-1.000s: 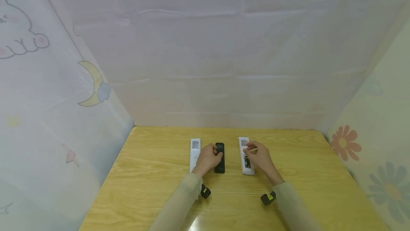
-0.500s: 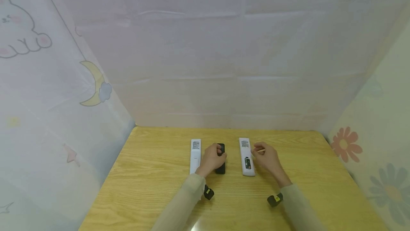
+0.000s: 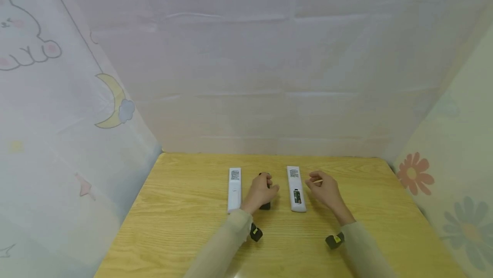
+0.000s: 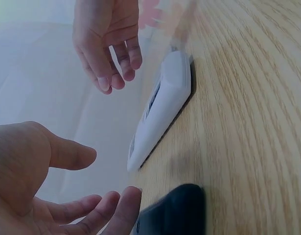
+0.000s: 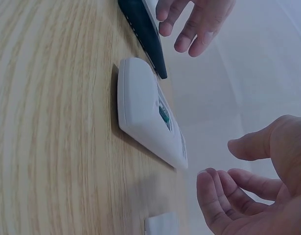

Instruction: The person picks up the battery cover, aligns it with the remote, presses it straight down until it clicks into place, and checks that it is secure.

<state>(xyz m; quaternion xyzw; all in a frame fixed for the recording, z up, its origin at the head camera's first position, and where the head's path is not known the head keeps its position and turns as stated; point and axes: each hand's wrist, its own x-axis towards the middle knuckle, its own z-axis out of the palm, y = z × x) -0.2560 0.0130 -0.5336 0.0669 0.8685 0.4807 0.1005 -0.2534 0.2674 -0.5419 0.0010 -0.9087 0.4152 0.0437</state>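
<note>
My left hand (image 3: 260, 192) hovers over the black remote control (image 3: 265, 206) and hides most of it. In the left wrist view its thumb and fingers (image 4: 79, 156) stand apart with nothing between them. Right of that lies a white remote control (image 3: 295, 183), back side up; its battery compartment is uncovered and a green battery (image 5: 164, 114) shows inside. Beside this remote my right hand (image 3: 325, 190) hangs in the air, fingers loosely bent, thumb apart, holding nothing. At the bottom of the right wrist view a white piece (image 5: 162, 225) lies on the table, only partly visible.
Another white remote control (image 3: 234, 190) lies back side up to the left of my left hand. All rest on a wooden table (image 3: 185, 209). Printed cloth walls (image 3: 246, 76) stand behind it and on both sides.
My right hand has moved right, off the uncovered white remote. My left hand has shifted slightly right over the black remote. The remotes look unmoved.
</note>
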